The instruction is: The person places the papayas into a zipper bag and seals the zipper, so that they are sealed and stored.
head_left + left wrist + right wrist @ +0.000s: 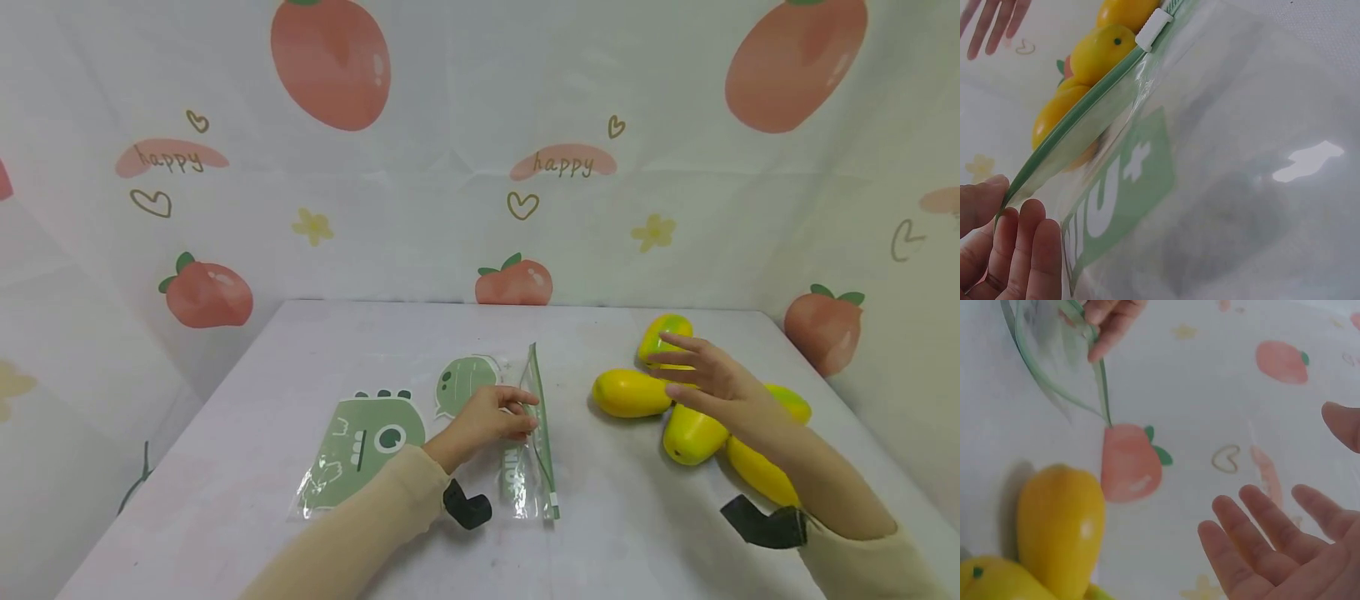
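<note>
A clear zip bag (390, 435) with a green dinosaur print lies flat, its green-edged mouth raised on the right. My left hand (491, 421) pinches the rim of that mouth between thumb and fingers; in the left wrist view the green edge (1072, 122) runs from the fingertips up to a white slider (1154, 29). The mouth gapes in the right wrist view. Over the yellow mangoes (632, 393) hovers my right hand (723, 387), fingers spread and holding nothing. One mango (1060, 528) stands out at the lower left of the right wrist view.
All this is on a white table (225, 500). Behind it hangs a pale cloth (450, 100) printed with peaches, hearts and flowers. A dark cord (138, 479) hangs at the table's left edge. Black straps (763, 525) circle both wrists.
</note>
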The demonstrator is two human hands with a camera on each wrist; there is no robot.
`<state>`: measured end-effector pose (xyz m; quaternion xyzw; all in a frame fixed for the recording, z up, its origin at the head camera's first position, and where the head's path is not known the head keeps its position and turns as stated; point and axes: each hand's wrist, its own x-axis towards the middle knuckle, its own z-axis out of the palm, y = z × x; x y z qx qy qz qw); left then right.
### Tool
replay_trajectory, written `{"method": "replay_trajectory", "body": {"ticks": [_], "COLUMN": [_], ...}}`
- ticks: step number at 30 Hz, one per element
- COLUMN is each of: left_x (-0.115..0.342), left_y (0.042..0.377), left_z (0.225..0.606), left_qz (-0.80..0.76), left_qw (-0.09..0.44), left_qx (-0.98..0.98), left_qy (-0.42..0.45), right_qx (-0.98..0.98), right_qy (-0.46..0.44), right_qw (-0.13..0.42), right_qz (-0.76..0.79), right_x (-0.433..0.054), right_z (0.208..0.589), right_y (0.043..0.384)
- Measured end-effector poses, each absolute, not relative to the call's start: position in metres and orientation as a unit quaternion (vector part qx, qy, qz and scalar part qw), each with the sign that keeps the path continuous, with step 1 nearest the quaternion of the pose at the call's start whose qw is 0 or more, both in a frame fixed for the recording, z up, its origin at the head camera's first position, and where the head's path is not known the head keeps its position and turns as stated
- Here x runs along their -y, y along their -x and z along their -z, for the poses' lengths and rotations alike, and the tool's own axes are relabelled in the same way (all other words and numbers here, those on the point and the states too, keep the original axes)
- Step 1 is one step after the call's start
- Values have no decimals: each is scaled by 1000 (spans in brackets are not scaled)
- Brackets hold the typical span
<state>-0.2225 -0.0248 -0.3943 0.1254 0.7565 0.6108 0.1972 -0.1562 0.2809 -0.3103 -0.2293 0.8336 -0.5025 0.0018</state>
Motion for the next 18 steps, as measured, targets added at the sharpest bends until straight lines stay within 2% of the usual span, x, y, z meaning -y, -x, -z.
{"method": "replay_trajectory", "body": {"ticks": [18], "left_x": [25], "left_y": [224], "left_z": [399], "left_qz": [-607], "left_qw": [189], "left_qx": [-763], "left_qy": [-121], "right_qx": [-860], "right_qy": [160], "right_qw": [-159], "right_qz": [458], "right_x": [-355], "right_z": [350], "right_y": [136]}}
